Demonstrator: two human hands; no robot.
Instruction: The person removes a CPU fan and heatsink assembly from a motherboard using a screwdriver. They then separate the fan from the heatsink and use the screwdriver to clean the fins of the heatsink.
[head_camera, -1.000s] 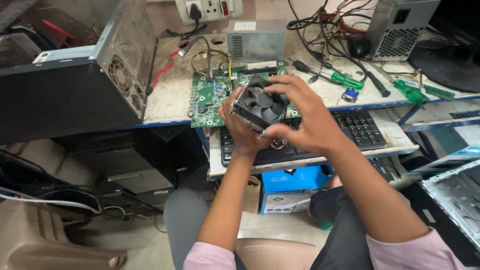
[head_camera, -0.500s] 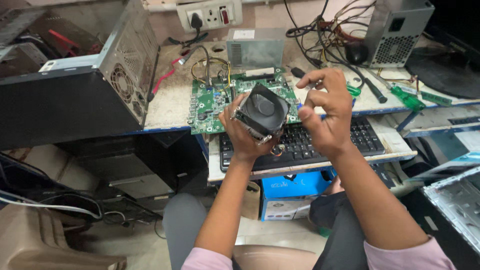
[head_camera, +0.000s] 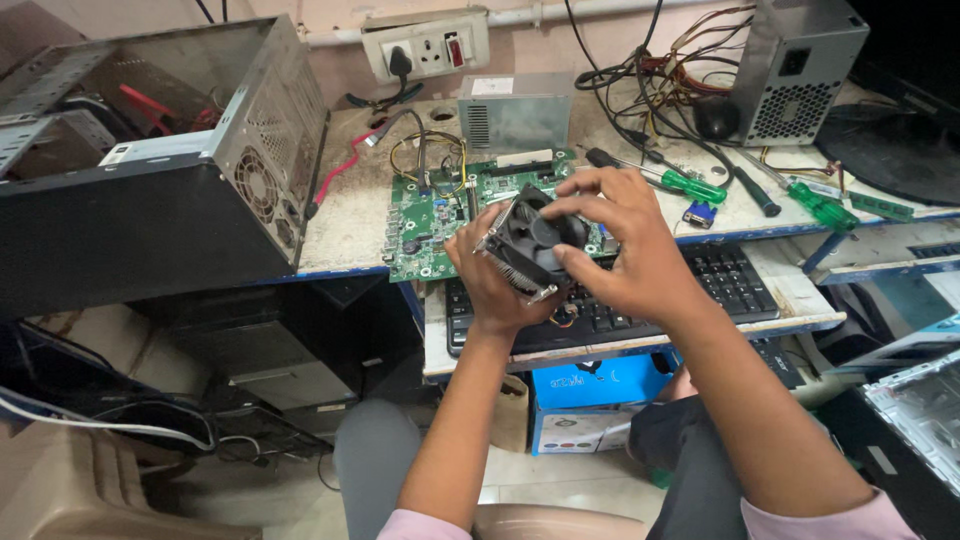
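Note:
A black cooler fan with a metal heatsink (head_camera: 528, 243) is held up, tilted, above a black keyboard (head_camera: 722, 282). My left hand (head_camera: 492, 290) grips it from below and behind. My right hand (head_camera: 628, 250) closes over its front and top, fingers on the fan's rim. A green motherboard (head_camera: 428, 215) lies flat on the bench just behind the fan, with yellow and black wires on it.
An open computer case (head_camera: 170, 170) stands at the left. A grey power supply (head_camera: 512, 108) and a second one (head_camera: 800, 70) sit at the back among tangled cables. Green-handled screwdrivers (head_camera: 690, 185) lie to the right. A blue box (head_camera: 600, 385) sits under the keyboard shelf.
My right hand had lifted off the fan half a second ago and has come back onto its front. The fan is tilted more toward me.

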